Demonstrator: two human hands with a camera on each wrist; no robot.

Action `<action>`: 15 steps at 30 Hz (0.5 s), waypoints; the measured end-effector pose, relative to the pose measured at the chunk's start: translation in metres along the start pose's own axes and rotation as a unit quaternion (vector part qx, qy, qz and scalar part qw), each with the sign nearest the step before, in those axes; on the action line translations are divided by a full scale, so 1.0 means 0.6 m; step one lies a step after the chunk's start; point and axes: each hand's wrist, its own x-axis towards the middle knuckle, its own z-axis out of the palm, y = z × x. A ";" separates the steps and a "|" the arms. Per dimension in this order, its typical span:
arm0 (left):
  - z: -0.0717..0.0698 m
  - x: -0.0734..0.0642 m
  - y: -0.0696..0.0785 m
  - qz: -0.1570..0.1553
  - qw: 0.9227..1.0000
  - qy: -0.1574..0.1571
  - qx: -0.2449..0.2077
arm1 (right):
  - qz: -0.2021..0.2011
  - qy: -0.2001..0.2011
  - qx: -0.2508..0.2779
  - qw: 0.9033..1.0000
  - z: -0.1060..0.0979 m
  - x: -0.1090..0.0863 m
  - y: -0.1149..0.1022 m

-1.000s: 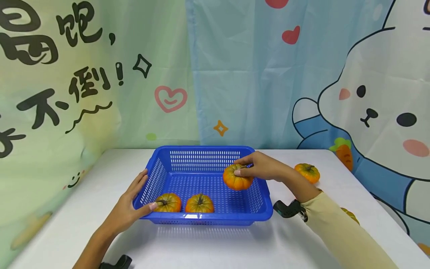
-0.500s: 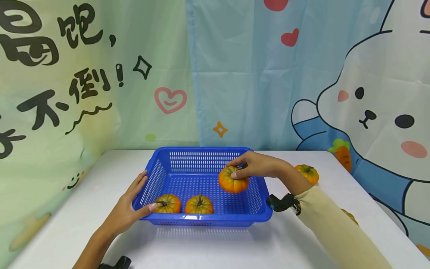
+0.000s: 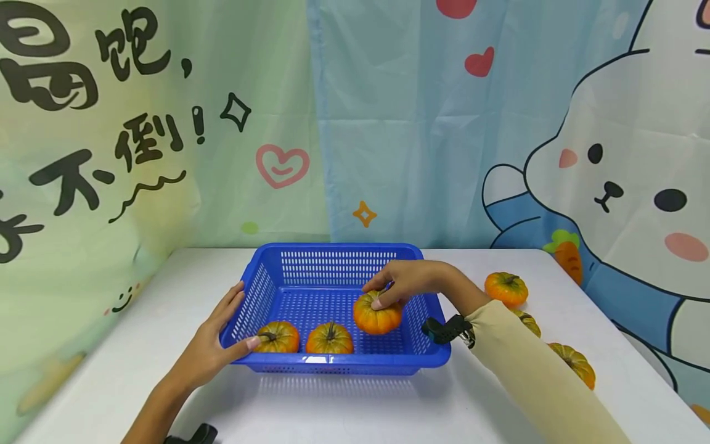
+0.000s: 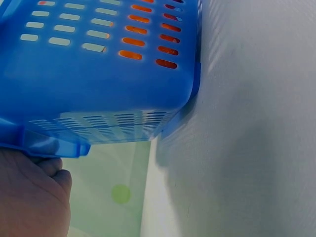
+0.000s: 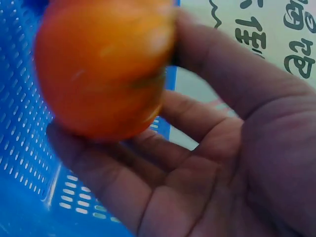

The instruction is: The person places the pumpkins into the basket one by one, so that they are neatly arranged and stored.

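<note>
A blue plastic basket (image 3: 344,364) with slotted walls sits on the white table. My left hand (image 3: 213,339) grips its left rim, thumb over the near corner and fingers along the outside; in the left wrist view the hand (image 4: 34,192) is partly cut off beneath the rim. Inside the basket, my right hand (image 3: 413,280) holds a small orange-green pumpkin (image 3: 377,316) between thumb and fingers, close over the floor at the right. The right wrist view has this pumpkin (image 5: 103,69) blurred. Two more pumpkins, one at the left (image 3: 278,337) and one in the middle (image 3: 330,338), lie along the near wall.
To the right of the basket, three pumpkins lie on the table (image 3: 310,413): a far one (image 3: 506,289), a middle one (image 3: 527,322) partly behind the right sleeve, and a near one (image 3: 577,364). A printed curtain (image 3: 388,154) hangs behind the table.
My right hand has moved left, toward me and lower with its pumpkin inside the basket. More of the pumpkins at the right now shows past the sleeve. The left hand keeps its place.
</note>
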 end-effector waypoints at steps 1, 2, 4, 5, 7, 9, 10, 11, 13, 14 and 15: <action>0.000 0.000 0.001 0.000 1.000 0.000 -0.001 | 0.008 -0.004 0.000 1.000 0.001 0.002 0.000; -0.001 0.000 0.001 0.000 1.000 0.000 -0.002 | 0.017 -0.006 -0.002 1.000 0.002 0.005 -0.001; -0.001 0.000 0.001 -0.001 1.000 -0.002 -0.004 | 0.027 -0.016 0.002 0.999 0.004 0.009 -0.002; -0.001 0.000 0.001 -0.001 1.000 -0.002 -0.006 | 0.034 -0.020 0.007 0.999 0.005 0.011 -0.002; -0.002 -0.001 0.001 -0.001 1.000 -0.002 -0.006 | 0.038 -0.027 0.010 0.999 0.008 0.016 -0.003; -0.001 -0.001 0.000 0.000 1.000 -0.002 -0.007 | 0.038 -0.031 0.009 0.999 0.012 0.021 -0.004; -0.001 -0.001 -0.001 0.000 1.000 -0.001 -0.006 | 0.037 -0.032 0.007 0.999 0.014 0.024 -0.004; -0.001 -0.001 -0.001 0.000 1.000 -0.001 -0.005 | 0.035 -0.034 0.004 0.999 0.016 0.026 -0.004; -0.001 -0.001 -0.002 0.000 1.000 -0.001 -0.005 | 0.032 -0.040 -0.009 0.999 0.020 0.031 -0.004; -0.001 -0.001 -0.002 0.001 1.000 -0.001 -0.005 | 0.032 -0.043 -0.014 0.998 0.022 0.033 -0.004; -0.001 -0.001 -0.002 0.002 1.000 -0.001 -0.005 | 0.030 -0.048 -0.021 0.998 0.023 0.035 -0.004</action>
